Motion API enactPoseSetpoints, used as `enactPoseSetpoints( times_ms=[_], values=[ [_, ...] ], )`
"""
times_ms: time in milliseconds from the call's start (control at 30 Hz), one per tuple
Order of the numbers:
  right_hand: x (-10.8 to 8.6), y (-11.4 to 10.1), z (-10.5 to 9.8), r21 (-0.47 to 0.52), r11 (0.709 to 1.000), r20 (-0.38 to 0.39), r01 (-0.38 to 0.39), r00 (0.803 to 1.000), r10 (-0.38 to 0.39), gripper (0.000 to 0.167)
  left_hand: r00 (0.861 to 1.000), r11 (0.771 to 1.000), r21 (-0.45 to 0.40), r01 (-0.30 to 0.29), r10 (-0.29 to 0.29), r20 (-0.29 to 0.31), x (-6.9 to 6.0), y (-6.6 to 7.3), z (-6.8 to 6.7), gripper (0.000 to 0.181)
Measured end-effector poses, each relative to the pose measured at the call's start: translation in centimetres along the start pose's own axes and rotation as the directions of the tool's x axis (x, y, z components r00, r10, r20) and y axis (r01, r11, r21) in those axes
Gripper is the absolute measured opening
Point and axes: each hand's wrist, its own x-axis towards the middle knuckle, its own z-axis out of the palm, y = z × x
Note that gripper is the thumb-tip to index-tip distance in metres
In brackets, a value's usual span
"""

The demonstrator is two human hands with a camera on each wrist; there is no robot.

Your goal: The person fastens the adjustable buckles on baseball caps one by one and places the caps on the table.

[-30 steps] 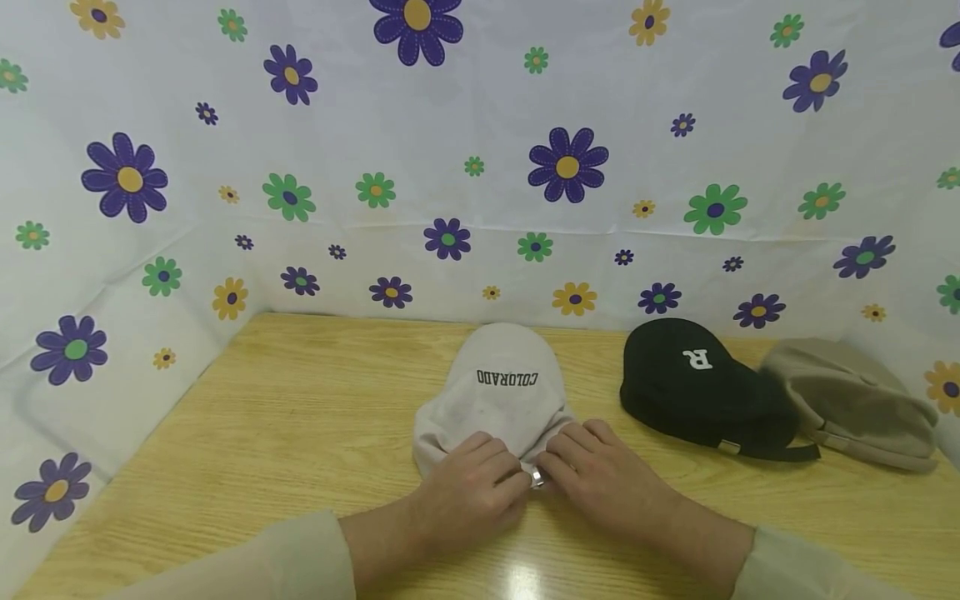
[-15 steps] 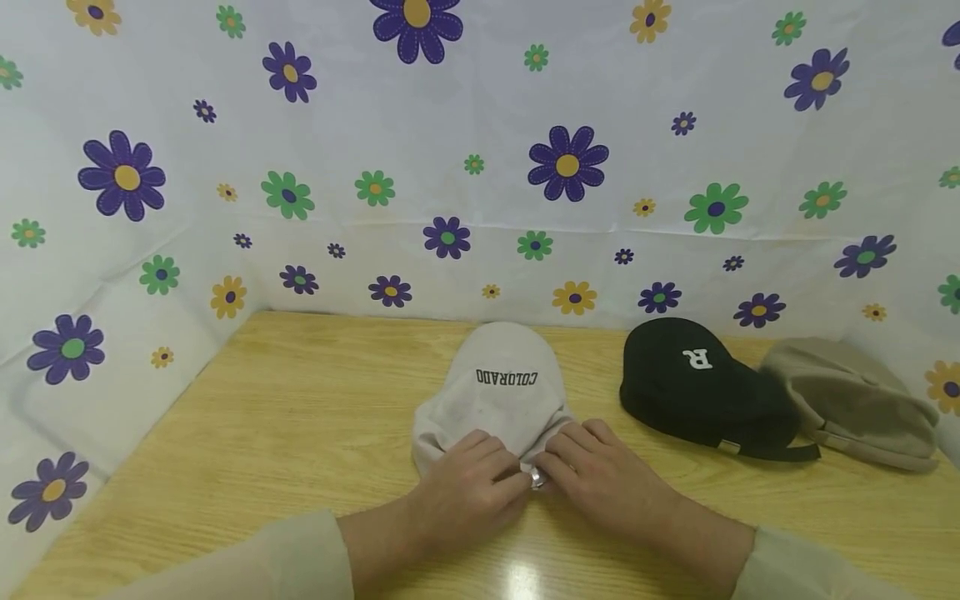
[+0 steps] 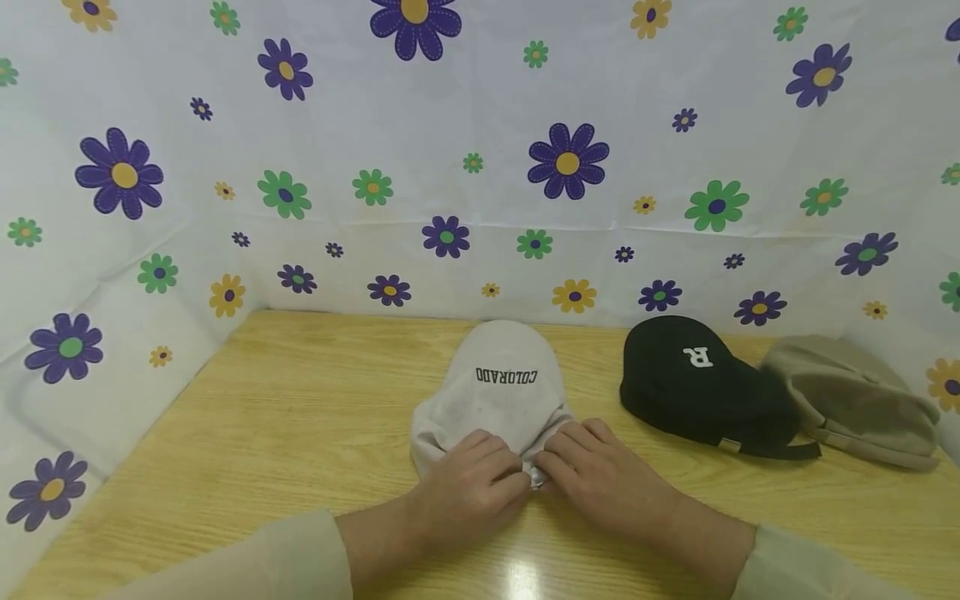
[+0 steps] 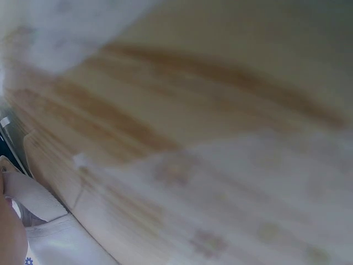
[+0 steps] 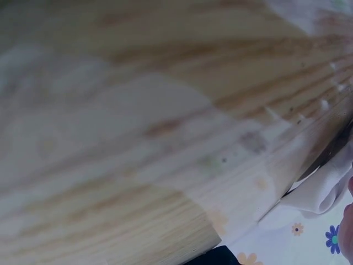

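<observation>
A light beige baseball cap (image 3: 504, 408) lies on the wooden table, its COLORADO lettering upside down from where I look. Its back strap, with a small metal buckle (image 3: 536, 477), faces me. My left hand (image 3: 472, 487) pinches the strap left of the buckle, while my right hand (image 3: 603, 475) holds the strap end just right of it. The fingertips are partly hidden behind the knuckles. In the left wrist view the strap (image 4: 36, 199) shows beside a bit of my hand at the edge. Cap fabric (image 5: 320, 190) appears at the right of the right wrist view.
To the right lies a black cap (image 3: 667, 392) with a white R, its strap end sticking out. A khaki cap (image 3: 862, 404) sits against it, farther right. The wooden table (image 3: 300, 400) ends at a white flower-printed cloth (image 3: 480, 100) behind and at the sides.
Both hands keep their places on the strap; the buckle between them has tilted slightly. The head view has shifted very little.
</observation>
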Motion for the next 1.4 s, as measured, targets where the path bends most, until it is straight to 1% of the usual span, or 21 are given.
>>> enactPoseSetpoints(
  times_ms=[267, 500, 600, 700, 800, 900, 1033, 1133, 1267, 1400],
  values=[
    [-0.02, -0.01, 0.07, 0.004, 1.000, -0.009, 0.003, 1.000, -0.003, 0.025, 1.000, 1.000, -0.001, 0.010, -0.010, -0.005, -0.15, 0.05, 0.12, 0.003],
    [-0.04, -0.03, 0.03, 0.002, 1.000, -0.013, 0.014, 1.000, -0.014, 0.026, 1.000, 1.000, -0.012, 0.009, -0.009, -0.011, -0.09, 0.21, 0.06, 0.007],
    [-0.05, -0.01, 0.01, 0.001, 1.000, -0.012, 0.016, 1.000, -0.016, 0.025, 1.000, 1.000, -0.017, 0.019, -0.019, -0.004, -0.05, 0.31, 0.00, 0.007],
    [-0.12, 0.00, 0.03, -0.009, 1.000, -0.010, 0.018, 1.000, -0.018, 0.025, 0.999, 0.999, -0.001, 0.038, -0.038, 0.011, -0.01, 0.43, 0.00, 0.003],
    [-0.19, -0.02, 0.13, -0.016, 1.000, -0.014, 0.020, 1.000, -0.020, 0.025, 0.997, 0.998, 0.031, 0.063, -0.064, 0.031, -0.07, 0.55, 0.07, 0.009],
    [-0.23, -0.03, 0.24, -0.013, 1.000, -0.023, 0.020, 1.000, -0.020, 0.026, 0.996, 0.995, 0.071, 0.074, -0.077, 0.047, -0.11, 0.60, 0.12, 0.013],
    [-0.30, -0.05, 0.26, -0.006, 1.000, -0.021, 0.019, 1.000, -0.019, 0.025, 0.995, 0.993, 0.099, 0.065, -0.072, 0.066, -0.16, 0.63, 0.11, 0.014],
    [-0.34, -0.06, 0.21, -0.002, 1.000, -0.006, 0.015, 1.000, -0.015, 0.025, 0.995, 0.993, 0.101, 0.061, -0.069, 0.076, -0.18, 0.65, 0.10, 0.014],
    [-0.35, -0.05, 0.20, 0.001, 1.000, 0.003, 0.008, 1.000, -0.008, 0.025, 0.995, 0.995, 0.085, 0.061, -0.067, 0.076, -0.11, 0.65, 0.04, 0.012],
    [-0.36, 0.01, 0.20, 0.007, 1.000, -0.020, 0.012, 1.000, -0.012, 0.024, 0.995, 0.996, 0.064, 0.059, -0.064, 0.072, -0.05, 0.66, -0.03, 0.011]
  ],
)
